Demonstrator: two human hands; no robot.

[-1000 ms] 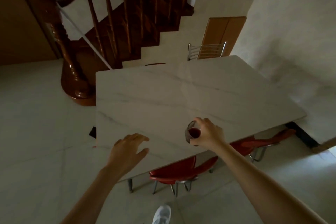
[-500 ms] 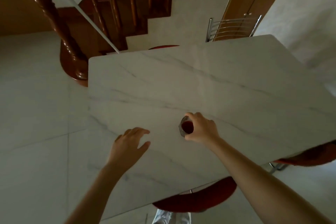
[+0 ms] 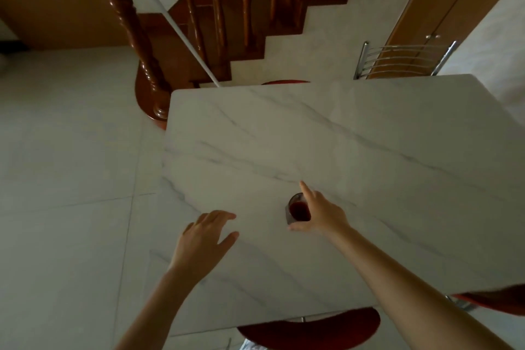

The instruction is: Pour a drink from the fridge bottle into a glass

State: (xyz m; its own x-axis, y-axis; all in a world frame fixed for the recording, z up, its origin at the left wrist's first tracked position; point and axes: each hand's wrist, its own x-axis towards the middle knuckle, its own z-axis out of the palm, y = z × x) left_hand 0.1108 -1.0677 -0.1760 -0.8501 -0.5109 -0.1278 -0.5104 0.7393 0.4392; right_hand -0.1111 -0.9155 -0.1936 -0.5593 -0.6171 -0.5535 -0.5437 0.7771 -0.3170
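Your right hand [image 3: 321,214] has its fingers [image 3: 306,189] splayed loose around the filled glass [image 3: 297,210] standing on the surface [image 3: 369,150], left hand [image 3: 206,236] open and empty, so lift away straight, no nudging.

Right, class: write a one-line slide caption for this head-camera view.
Right hand beside a glass of dark red drink on the marble table; left hand open nearby.
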